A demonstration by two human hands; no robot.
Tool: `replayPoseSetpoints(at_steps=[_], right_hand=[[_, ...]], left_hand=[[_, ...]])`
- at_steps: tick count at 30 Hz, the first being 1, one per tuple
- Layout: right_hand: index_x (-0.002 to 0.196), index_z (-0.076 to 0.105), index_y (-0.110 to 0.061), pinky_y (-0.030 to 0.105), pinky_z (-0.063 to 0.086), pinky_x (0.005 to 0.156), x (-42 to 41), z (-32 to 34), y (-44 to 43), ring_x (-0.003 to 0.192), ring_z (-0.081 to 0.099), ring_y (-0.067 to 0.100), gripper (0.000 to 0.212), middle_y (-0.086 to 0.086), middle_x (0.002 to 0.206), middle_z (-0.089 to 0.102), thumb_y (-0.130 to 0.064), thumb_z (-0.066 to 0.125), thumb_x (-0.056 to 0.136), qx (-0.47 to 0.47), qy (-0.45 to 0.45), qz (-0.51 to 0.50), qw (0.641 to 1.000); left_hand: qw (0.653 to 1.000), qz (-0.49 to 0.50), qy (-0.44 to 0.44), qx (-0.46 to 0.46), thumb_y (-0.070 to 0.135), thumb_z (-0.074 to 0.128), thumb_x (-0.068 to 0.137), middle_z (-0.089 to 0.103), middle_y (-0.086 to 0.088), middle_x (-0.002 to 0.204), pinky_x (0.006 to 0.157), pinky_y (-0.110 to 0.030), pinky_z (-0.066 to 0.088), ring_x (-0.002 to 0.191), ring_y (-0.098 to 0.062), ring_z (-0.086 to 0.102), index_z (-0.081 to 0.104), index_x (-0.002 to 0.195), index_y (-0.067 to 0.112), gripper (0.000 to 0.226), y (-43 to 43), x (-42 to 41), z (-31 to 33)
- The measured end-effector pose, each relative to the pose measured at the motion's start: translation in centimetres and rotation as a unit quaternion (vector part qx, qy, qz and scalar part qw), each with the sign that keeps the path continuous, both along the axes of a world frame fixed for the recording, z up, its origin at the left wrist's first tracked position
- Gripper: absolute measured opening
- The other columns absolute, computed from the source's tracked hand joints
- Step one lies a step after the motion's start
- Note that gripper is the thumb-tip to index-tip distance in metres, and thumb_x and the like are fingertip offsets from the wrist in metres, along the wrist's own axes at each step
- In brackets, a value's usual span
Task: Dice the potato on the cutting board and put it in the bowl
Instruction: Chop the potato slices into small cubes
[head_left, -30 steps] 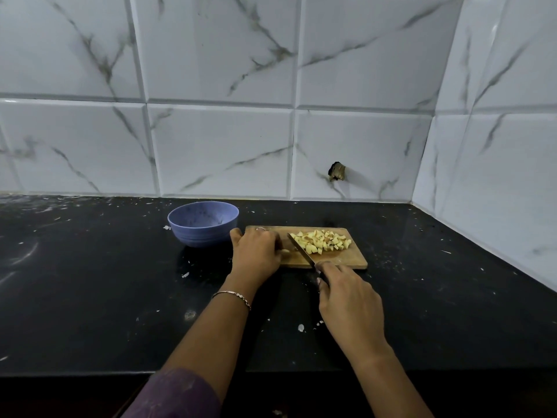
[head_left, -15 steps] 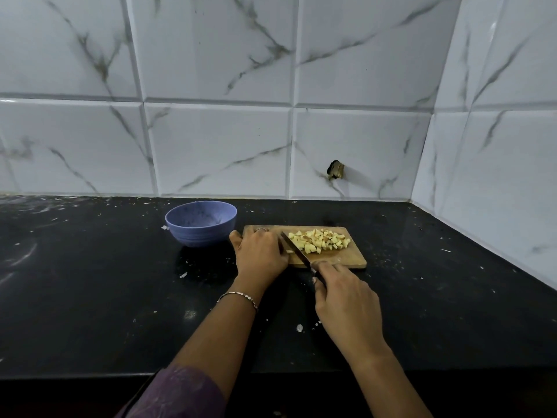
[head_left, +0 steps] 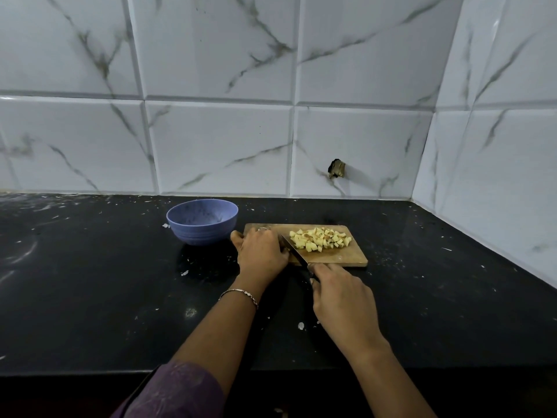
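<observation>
A pile of yellow diced potato [head_left: 320,239] lies on the far middle of a small wooden cutting board [head_left: 346,257]. My left hand [head_left: 261,251] rests on the board's left end, fingers curled down; whatever is under it is hidden. My right hand [head_left: 342,300] grips the dark handle of a knife [head_left: 294,251], whose blade slants up and left, its tip next to my left hand's fingers and just left of the pile. A blue bowl [head_left: 202,220] stands left of the board, with nothing visible inside.
The black countertop [head_left: 90,282] is speckled with white scraps. White marble-look tiles rise behind it and along the right side [head_left: 497,191]. A small dark hole [head_left: 337,168] marks the back wall. The counter's front edge runs below my forearms.
The knife blade has moved left, away from the diced pile and up against my left hand. My left hand stayed on the board's left end.
</observation>
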State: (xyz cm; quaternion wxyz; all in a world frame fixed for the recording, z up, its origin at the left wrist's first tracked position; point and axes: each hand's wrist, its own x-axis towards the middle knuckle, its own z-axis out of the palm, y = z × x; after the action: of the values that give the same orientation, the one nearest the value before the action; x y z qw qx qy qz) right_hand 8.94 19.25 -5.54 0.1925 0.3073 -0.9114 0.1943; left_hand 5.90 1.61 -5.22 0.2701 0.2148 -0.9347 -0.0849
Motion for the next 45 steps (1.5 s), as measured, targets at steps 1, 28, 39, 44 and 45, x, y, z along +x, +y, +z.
replayPoseSetpoints(at_steps=[1, 28, 39, 44, 45], right_hand=[[0.134, 0.051, -0.032, 0.02, 0.047, 0.074, 0.11, 0.02, -0.05, 0.093, 0.061, 0.007, 0.031, -0.009, 0.119, 0.059, -0.029, 0.047, 0.103, 0.008, 0.003, 0.0, 1.0], [0.137, 0.046, -0.033, 0.021, 0.049, 0.073, 0.24, -0.09, -0.02, 0.089, 0.059, 0.006, 0.035, -0.008, 0.12, 0.055, -0.025, 0.048, 0.104, 0.022, 0.014, -0.014, 1.0], [0.138, 0.047, -0.034, 0.019, 0.043, 0.073, 0.14, 0.11, 0.21, 0.094, 0.059, 0.007, 0.035, -0.008, 0.121, 0.055, -0.027, 0.049, 0.103, 0.021, 0.009, 0.004, 1.0], [0.139, 0.046, -0.035, 0.02, 0.048, 0.076, 0.25, 0.21, 0.29, 0.092, 0.058, 0.006, 0.039, -0.008, 0.122, 0.054, -0.026, 0.053, 0.101, 0.025, 0.004, 0.002, 1.0], [0.14, 0.045, -0.035, 0.02, 0.047, 0.074, 0.25, 0.18, 0.27, 0.091, 0.057, 0.006, 0.04, -0.008, 0.122, 0.054, -0.025, 0.052, 0.102, 0.026, 0.003, -0.001, 1.0]], left_hand=[[1.0, 0.001, 0.0, 0.0, 0.037, 0.06, 0.087, 0.062, 0.007, 0.081, 0.097, -0.045, 0.023, 0.102, -0.018, 0.057, 0.064, 0.075, 0.023, 0.018, -0.03, -0.01, -0.04], [1.0, 0.002, -0.004, -0.011, 0.037, 0.059, 0.09, 0.068, 0.005, 0.098, 0.097, -0.043, 0.031, 0.101, -0.016, 0.058, 0.071, 0.098, 0.024, 0.019, -0.22, -0.34, -0.29], [1.0, 0.002, -0.003, -0.007, 0.042, 0.056, 0.086, 0.066, 0.007, 0.092, 0.089, -0.041, 0.028, 0.099, -0.016, 0.056, 0.072, 0.087, 0.025, 0.023, -0.04, -0.53, -0.27], [1.0, 0.003, 0.01, 0.007, 0.041, 0.059, 0.089, 0.066, 0.007, 0.086, 0.09, -0.04, 0.028, 0.095, -0.015, 0.057, 0.069, 0.082, 0.025, 0.02, -0.01, -0.49, -0.22], [1.0, 0.005, 0.012, 0.006, 0.041, 0.059, 0.089, 0.067, 0.007, 0.087, 0.09, -0.04, 0.028, 0.095, -0.015, 0.057, 0.07, 0.084, 0.025, 0.019, 0.02, -0.51, -0.2]])
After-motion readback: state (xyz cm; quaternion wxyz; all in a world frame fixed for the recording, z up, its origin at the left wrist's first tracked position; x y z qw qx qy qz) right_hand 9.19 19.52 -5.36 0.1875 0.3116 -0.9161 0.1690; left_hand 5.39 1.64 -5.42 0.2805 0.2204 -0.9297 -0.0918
